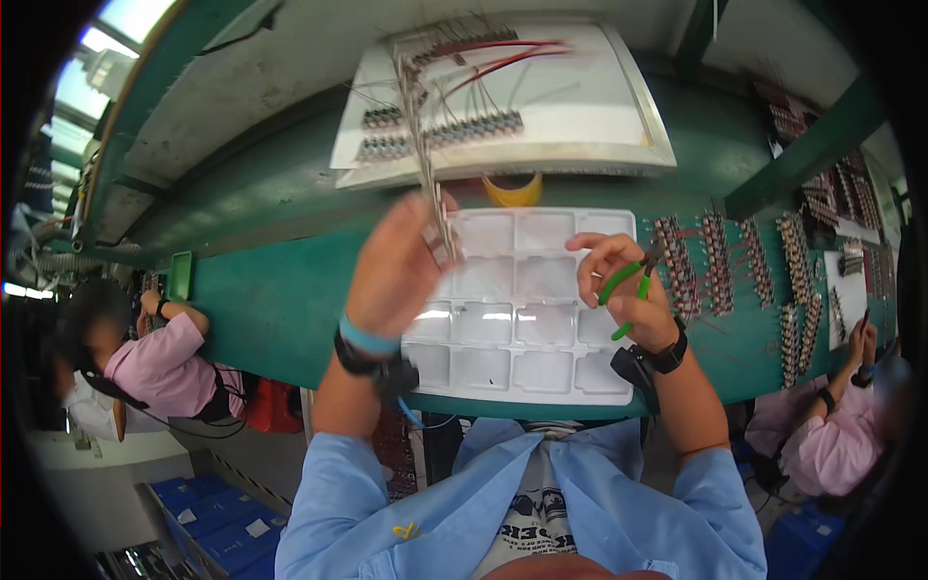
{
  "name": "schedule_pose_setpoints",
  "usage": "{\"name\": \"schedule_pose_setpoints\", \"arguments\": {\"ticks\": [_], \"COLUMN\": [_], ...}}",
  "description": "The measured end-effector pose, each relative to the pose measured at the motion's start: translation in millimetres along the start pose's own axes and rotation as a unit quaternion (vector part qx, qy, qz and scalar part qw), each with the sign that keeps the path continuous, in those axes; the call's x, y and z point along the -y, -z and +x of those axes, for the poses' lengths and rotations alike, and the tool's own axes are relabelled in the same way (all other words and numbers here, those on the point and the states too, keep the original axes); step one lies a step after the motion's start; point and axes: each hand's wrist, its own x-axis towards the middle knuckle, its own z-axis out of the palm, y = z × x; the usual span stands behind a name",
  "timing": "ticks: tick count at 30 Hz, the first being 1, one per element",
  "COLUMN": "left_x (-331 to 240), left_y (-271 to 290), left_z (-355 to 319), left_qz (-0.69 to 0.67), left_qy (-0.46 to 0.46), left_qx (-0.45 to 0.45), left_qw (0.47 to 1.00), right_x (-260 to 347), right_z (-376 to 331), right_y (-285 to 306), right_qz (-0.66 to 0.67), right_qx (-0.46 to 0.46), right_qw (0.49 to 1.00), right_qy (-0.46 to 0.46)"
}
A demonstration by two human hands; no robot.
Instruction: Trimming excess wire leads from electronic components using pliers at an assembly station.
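Note:
My left hand (398, 271) is raised over the left side of a white compartment tray (483, 340). It grips a long, thin metal strip (422, 145) that points away from me; motion blurs both, so its exact kind is unclear. My right hand (628, 290) hovers above the tray's right side, holding small green-handled pliers (642, 287) against the palm, dark jaws pointing up and away. Its index finger and thumb reach out toward the left. Most of the tray's compartments look bare, and a tiny dark piece (491, 381) lies in a near one.
Behind the tray, a white framed board (580, 116) carries rows of small wired parts (474, 129) and red wires. A yellow curved object (512, 189) sits between them. Rows of wired components (716, 261) lie at right on the green table (280, 290). Co-workers sit at both sides.

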Motion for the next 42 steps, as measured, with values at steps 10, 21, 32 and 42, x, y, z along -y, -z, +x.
{"name": "schedule_pose_setpoints", "arguments": {"ticks": [10,21,32,42], "left_x": [84.8,74.9,88.5,88.2], "left_y": [3.3,17.8,25.9,34.2], "left_z": [-75.2,1.4,-4.9,-7.5], "left_qz": [0.014,-0.005,-0.087,-0.232], "left_qy": [0.15,0.208,0.043,0.066], "left_qx": [0.047,0.16,0.089,0.089], "left_qw": [0.987,0.965,0.991,0.966], "right_x": [6.9,-1.9,18.1,9.4], "right_z": [-5.3,-7.6,-35.3,-24.0], "right_y": [-14.0,-2.5,-36.6,3.4], "right_qz": [0.192,0.154,-0.195,-0.236], "right_qx": [0.056,-0.201,-0.084,-0.146], "right_qw": [0.971,0.967,0.967,0.933], "right_qy": [-0.128,0.035,0.145,0.228]}}
